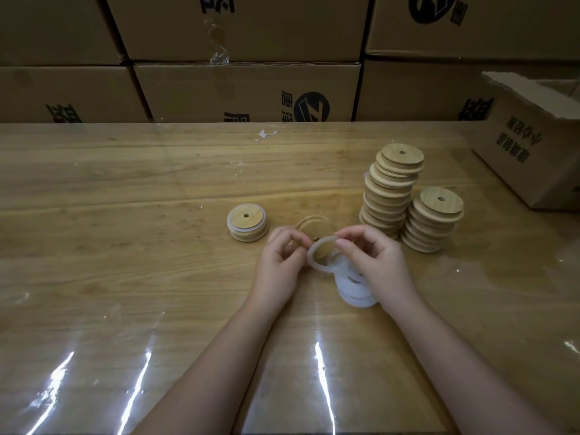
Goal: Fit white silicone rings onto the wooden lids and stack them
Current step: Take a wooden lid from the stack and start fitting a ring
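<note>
My left hand [281, 258] and my right hand [373, 258] pinch one white silicone ring [310, 257] between them, held upright above the table. Under my right hand lies a pile of several more white rings [354, 291]. Just behind my fingers a bare wooden lid [315, 226] lies flat, partly hidden. To the left stands a short stack of lids with rings fitted [247, 221]. Two taller stacks of plain wooden lids stand at the right: a leaning high one [392, 191] and a lower one [433, 218].
The wooden table [125, 246] has a glossy clear cover. An open cardboard box [533, 142] sits at the far right. Stacked cardboard boxes [244, 89] form a wall behind the table. A white scrap [265, 134] lies near the back edge.
</note>
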Demonstrator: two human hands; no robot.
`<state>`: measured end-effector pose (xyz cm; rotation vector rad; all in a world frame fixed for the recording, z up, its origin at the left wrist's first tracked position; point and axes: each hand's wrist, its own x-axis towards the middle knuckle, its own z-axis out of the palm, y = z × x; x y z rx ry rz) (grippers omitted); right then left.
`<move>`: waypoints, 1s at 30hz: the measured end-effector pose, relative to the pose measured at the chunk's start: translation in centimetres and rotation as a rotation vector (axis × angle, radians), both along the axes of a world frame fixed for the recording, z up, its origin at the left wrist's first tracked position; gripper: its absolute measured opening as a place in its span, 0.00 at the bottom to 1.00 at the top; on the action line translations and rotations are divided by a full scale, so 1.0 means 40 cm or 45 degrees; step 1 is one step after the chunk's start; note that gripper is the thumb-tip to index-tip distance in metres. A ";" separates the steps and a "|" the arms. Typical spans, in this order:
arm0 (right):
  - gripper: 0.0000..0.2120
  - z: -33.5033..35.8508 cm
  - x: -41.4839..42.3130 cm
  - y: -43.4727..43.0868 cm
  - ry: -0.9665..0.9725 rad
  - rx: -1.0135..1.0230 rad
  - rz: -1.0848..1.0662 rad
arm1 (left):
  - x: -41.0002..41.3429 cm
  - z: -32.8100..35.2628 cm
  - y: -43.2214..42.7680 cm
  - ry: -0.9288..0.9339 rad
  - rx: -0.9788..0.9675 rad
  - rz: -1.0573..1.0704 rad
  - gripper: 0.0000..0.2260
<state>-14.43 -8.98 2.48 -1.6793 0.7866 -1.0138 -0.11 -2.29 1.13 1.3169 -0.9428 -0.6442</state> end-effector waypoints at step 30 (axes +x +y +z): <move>0.14 -0.007 -0.045 -0.044 0.869 -0.293 -0.077 | -0.012 0.008 -0.002 -0.052 0.120 0.162 0.07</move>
